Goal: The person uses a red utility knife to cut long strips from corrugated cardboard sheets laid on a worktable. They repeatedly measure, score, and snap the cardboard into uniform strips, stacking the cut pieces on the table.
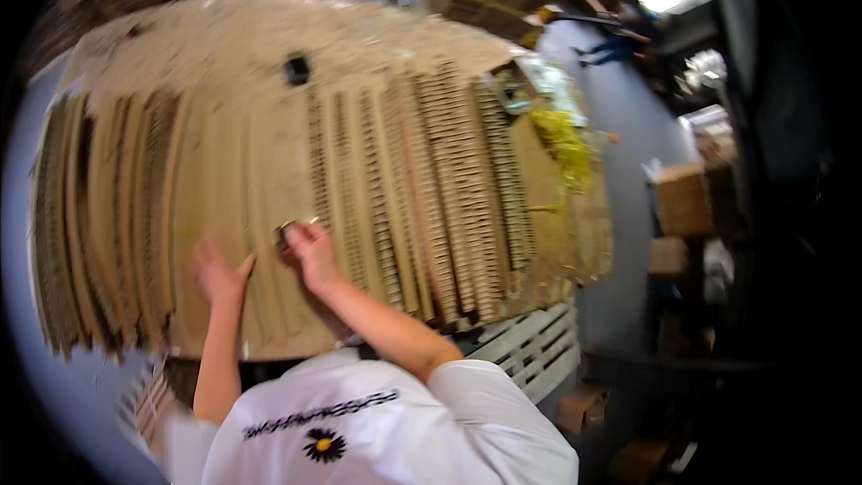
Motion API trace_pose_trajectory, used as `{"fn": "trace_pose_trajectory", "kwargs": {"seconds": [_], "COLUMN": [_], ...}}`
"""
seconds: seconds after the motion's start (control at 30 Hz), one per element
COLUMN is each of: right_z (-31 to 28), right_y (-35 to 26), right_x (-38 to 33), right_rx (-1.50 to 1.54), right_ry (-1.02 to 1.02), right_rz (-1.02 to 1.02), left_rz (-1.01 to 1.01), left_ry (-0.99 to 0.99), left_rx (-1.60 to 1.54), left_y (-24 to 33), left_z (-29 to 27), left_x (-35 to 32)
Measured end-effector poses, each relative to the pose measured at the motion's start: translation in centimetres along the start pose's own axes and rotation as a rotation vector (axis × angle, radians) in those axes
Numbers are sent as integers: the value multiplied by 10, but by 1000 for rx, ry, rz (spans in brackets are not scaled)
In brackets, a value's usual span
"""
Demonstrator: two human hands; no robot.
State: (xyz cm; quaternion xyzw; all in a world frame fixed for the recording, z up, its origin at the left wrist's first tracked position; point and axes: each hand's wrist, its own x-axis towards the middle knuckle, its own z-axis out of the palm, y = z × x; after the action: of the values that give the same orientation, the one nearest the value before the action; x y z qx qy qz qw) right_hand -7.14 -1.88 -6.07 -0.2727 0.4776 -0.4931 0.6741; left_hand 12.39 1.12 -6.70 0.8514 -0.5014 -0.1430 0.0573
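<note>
Our left hand is open over the cardboard strips on the table; our right hand pinches a small dark object near it. We judge the strips light, stiff, easily creased: grip long edges.

Our brown table carries strips side by side, some plain, others ridged. Beyond them we see a small black block, and near the right end, a yellow tangle.
</note>
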Motion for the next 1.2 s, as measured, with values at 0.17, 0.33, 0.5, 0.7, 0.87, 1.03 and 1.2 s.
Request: {"fn": "trace_pose_trajectory", "kwargs": {"seconds": [0.17, 0.33, 0.5, 0.7, 0.87, 1.03, 1.2], "right_z": [15, 58, 54, 31, 37, 3, -8], "right_y": [26, 39, 41, 56, 51, 40, 40], "right_x": [8, 23, 39, 49, 36, 33, 27], "right_rx": [54, 221, 259, 326, 365, 267, 285], "right_ry": [-27, -55, -112, -179, -85, -139, -117], "right_rz": [49, 105, 250, 303, 306, 301, 369], "left_rz": [19, 87, 21, -82, -15, -3, -2], "left_ry": [109, 95, -55, -202, -48, -96, -74], "left_rx": [-141, -152, 4, 120, 143, 159, 191], "left_y": [-21, -12, 5, 27, 6, 7, 7], "left_z": [10, 11, -25, -26, -3, -11, -15], "left_x": [-17, -19, -16, -24, -18, -24, -31]}}
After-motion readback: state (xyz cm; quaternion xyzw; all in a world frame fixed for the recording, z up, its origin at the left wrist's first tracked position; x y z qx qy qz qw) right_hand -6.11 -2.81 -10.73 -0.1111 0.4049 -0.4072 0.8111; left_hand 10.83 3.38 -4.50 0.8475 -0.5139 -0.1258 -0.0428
